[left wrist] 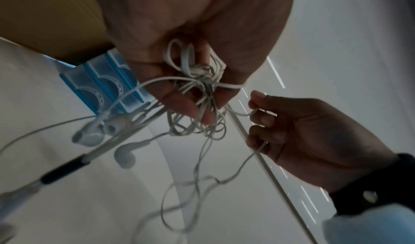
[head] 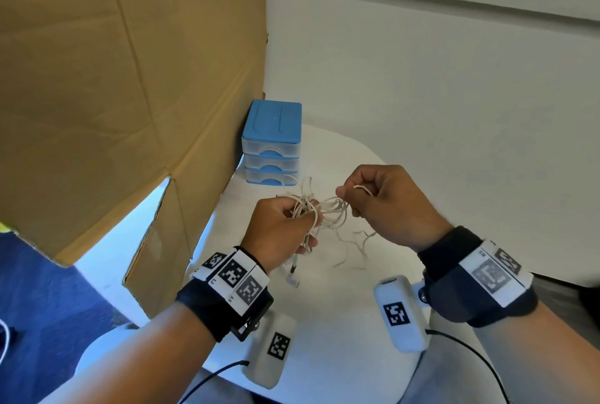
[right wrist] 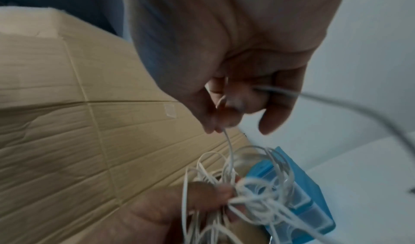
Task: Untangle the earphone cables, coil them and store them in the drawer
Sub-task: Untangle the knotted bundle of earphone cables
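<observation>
— What have the hands got hold of?

— The left hand (head: 281, 229) has its fingers curled round a tangled bunch of white earphone cables (head: 319, 213), held up above the table (head: 341, 312). The right hand (head: 386, 202), just beside it, pinches one strand between thumb and forefinger, its other fingers curled in. Loops stretch between the two hands.

— And the loose ends?

— They dangle below the left hand. In the left wrist view the earbuds (left wrist: 105, 132) hang under its fingers, with a dark inline piece lower still.

— Where is the drawer?

— Beyond the left hand, farther along the table: a small drawer unit (head: 272, 144) with a blue top and three clear drawers, all closed.

— What is the surface like?

— White, with a rounded edge past the right hand. A big cardboard box (head: 123, 85) stands left of the left hand, touching the drawer unit or nearly so. A pale wall (head: 438, 79) rises behind both hands, and blue floor (head: 39, 290) shows low on the left.
</observation>
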The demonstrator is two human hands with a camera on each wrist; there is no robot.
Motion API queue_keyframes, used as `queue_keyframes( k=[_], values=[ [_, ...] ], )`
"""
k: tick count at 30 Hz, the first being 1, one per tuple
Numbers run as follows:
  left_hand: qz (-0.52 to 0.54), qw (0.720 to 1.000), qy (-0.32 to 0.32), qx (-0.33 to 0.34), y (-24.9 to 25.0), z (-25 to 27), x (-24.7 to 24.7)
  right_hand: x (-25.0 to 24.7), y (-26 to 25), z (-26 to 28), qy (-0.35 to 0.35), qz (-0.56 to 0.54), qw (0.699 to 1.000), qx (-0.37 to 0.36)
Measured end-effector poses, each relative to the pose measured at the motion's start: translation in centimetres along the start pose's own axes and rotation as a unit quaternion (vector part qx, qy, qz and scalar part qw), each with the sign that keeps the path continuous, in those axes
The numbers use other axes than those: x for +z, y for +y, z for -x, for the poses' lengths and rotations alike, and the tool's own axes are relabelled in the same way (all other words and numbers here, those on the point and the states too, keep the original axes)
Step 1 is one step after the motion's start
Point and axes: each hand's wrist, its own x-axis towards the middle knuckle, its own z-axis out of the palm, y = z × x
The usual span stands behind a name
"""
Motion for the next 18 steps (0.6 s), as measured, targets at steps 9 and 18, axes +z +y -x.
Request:
queue_keyframes(
  k=[9,18],
  values=[
    [0.008,1.000,-0.005,0.010,0.0,0.5,0.4,1.2,0.8,0.2,-0.067,0.080,0.994,0.042],
    [0.088,0.995,0.004,-0.038,1.1,0.6,0.3,1.0,0.6,0.3,-0.021,0.036,0.999,0.018]
  ],
)
